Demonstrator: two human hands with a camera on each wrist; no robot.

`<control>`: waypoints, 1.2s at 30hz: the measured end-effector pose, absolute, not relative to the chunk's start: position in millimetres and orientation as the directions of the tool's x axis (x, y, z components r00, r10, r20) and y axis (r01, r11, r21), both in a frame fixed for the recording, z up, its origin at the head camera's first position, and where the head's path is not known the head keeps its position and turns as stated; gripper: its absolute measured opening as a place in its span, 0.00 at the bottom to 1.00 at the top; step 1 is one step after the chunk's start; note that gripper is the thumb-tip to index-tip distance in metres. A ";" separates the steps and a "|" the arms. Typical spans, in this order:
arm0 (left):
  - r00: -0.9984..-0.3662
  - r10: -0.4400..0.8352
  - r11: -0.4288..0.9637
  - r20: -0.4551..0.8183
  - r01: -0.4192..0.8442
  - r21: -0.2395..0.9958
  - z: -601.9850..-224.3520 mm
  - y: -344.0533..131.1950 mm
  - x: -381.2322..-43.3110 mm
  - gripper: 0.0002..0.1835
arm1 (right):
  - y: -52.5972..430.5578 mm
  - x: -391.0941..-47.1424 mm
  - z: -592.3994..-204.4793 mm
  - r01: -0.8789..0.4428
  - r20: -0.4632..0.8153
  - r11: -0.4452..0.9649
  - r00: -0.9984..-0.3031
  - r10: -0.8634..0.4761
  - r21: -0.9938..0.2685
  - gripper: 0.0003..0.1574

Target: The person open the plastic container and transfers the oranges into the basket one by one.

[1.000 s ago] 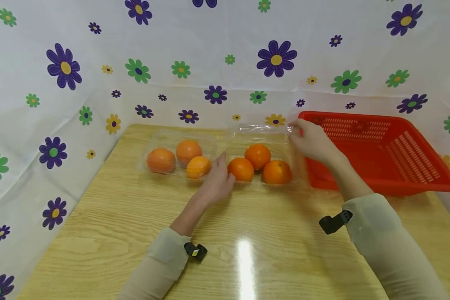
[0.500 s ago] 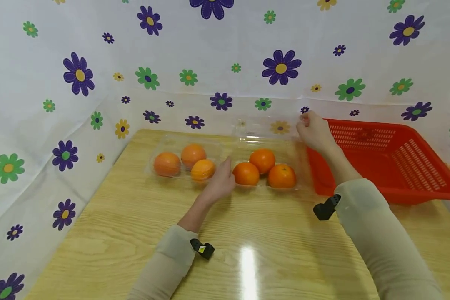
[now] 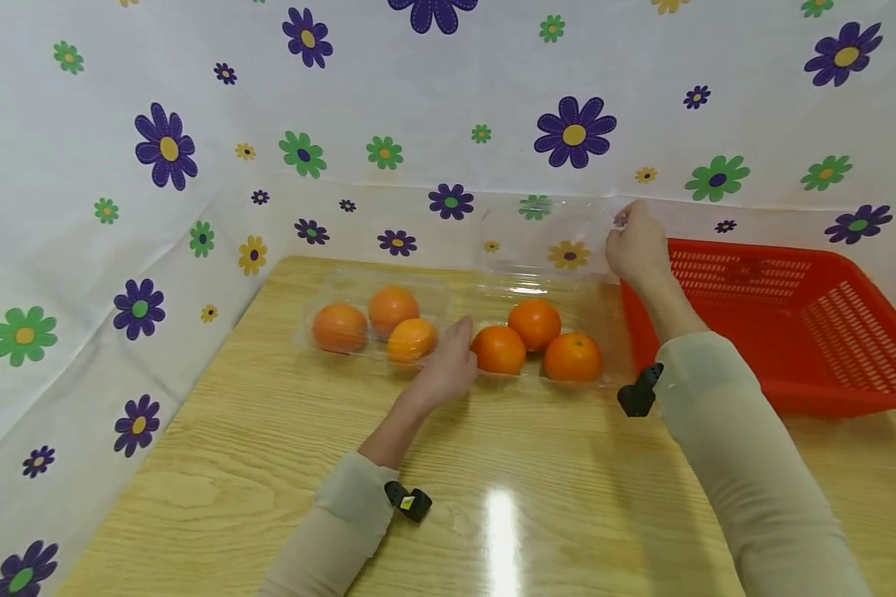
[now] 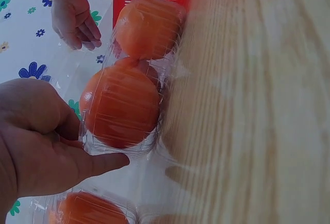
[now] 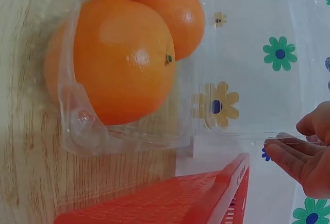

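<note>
"Which step would you say this is?"
"Lid-opening, I'd judge. The clear lid (image 3: 533,236) stands nearly vertical at twelve o'clock from the three oranges (image 3: 535,325) lying in the lower part of the open box (image 5: 82,126)."
"And where's that box?"
"On the bench (image 3: 306,464). The red basket (image 3: 829,400) is just beside it at three o'clock, and a second box (image 3: 373,278), also with oranges inside, is near at nine."
"What does the next move call for?"
"Probably bringing the lid far enough back that the fruit is easy to reach, with the base kept steady. Plastic that thin may spring back if released too soon."
"How are the hands set?"
"The right hand (image 3: 640,249) is raised at the open box's two o'clock, pinching the lid's right edge, its forearm reaching in from five. The left hand (image 3: 451,365) sits low at eight, holding the box's left end, thumb straight, forearm from seven."
"Do its fingers wrap right round?"
"They're bent, but how far round they go, I can't tell."
</note>
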State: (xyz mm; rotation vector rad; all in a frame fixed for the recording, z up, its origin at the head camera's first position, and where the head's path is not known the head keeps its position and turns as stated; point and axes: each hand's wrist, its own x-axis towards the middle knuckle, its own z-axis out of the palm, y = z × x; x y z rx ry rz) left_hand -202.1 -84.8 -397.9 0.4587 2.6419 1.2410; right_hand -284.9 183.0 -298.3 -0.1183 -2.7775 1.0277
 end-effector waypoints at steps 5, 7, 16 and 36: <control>-0.939 0.341 0.619 -0.043 0.190 0.762 -400.9 -80.3 -202.5 0.33 | 190.2 -286.9 -297.5 0.033 0.099 0.732 -0.986 0.136 -0.680 0.28; -0.942 0.332 0.621 -0.048 0.180 0.763 -401.6 -79.1 -202.0 0.33 | 192.7 -288.0 -298.1 0.025 0.096 0.726 -0.988 0.125 -0.687 0.31; -0.945 0.326 0.622 -0.031 0.190 0.760 -401.0 -77.4 -202.7 0.33 | 195.2 -287.9 -295.3 0.047 0.047 0.701 -0.992 0.115 -0.711 0.40; -0.940 0.340 0.616 -0.030 0.199 0.762 -407.3 -82.5 -202.0 0.32 | 195.3 -250.7 -304.0 0.024 0.027 0.752 -0.998 0.056 -0.658 0.40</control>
